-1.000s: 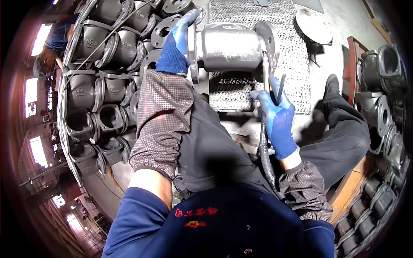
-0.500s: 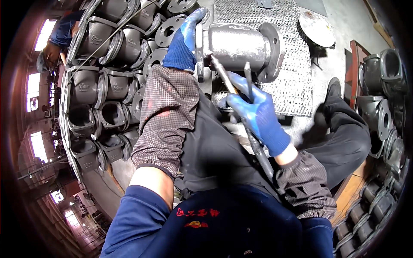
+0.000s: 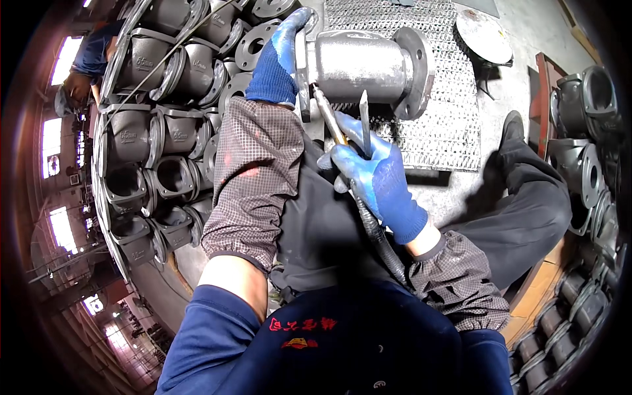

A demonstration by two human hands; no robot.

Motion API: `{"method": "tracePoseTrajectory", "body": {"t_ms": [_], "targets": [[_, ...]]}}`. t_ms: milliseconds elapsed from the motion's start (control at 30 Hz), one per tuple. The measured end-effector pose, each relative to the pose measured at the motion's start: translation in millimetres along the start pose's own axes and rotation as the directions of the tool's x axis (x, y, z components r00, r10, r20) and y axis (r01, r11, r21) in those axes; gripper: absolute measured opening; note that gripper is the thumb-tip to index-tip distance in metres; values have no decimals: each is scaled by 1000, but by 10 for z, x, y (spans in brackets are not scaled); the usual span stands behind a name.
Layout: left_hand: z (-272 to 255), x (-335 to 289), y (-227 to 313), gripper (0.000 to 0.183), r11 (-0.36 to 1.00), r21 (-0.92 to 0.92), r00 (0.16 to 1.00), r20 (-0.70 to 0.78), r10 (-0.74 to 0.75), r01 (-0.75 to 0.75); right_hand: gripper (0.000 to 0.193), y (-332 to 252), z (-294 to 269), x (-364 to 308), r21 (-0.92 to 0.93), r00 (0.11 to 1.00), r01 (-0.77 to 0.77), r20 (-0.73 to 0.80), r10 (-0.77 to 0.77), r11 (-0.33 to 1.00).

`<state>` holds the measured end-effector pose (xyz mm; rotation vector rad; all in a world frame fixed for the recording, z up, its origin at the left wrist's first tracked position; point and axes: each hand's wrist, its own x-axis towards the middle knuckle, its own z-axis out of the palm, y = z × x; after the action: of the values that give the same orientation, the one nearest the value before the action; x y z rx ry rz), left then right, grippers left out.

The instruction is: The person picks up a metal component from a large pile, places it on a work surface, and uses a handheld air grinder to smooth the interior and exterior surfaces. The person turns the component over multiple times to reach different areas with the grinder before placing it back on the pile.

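A grey cast-iron valve body (image 3: pixel 361 66) with round end flanges lies on its side on a textured metal-mesh work surface (image 3: pixel 438 141). My left hand (image 3: pixel 284 59), in a blue coated glove, grips the casting's left flange. My right hand (image 3: pixel 378 168), also gloved, is closed round a slim pen-like tool (image 3: pixel 328 116) with a dark ribbed hose (image 3: pixel 380 245) running back under my forearm. The tool's tip meets the casting beside the left flange. A pointed metal rod (image 3: pixel 365 122) sticks up from the same hand; its lower end is hidden by my fingers.
Stacked grey castings (image 3: pixel 178 131) fill the left side, with more castings (image 3: pixel 579 168) at the right. A round white-topped stool (image 3: pixel 484 36) stands at the far right. Another person (image 3: pixel 92 62) bends over at the far left. My leg (image 3: pixel 526 197) stretches to the right.
My right hand has shifted slightly left and up with the tool, whose tip stays near the left flange. The hose has swung left. My left hand keeps its grip on the casting.
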<state>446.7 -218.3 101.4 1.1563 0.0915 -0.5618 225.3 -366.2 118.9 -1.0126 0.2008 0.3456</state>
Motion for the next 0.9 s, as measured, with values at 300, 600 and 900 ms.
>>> {"method": "tracePoseTrajectory", "body": {"t_ms": [300, 600, 900], "targets": [[147, -102, -19, 31, 992, 60, 971, -206, 120, -109, 40, -97, -59, 20, 16, 1000, -2, 9, 2, 1000], [-50, -104, 47, 29, 993, -104, 998, 33, 56, -53, 37, -1172, -906, -10, -616, 888, 350, -22, -460, 706], [409, -312, -146, 39, 206, 746, 711, 455, 537, -633, 28, -349, -1714, 985, -287, 858, 73, -471, -207, 955]]}}
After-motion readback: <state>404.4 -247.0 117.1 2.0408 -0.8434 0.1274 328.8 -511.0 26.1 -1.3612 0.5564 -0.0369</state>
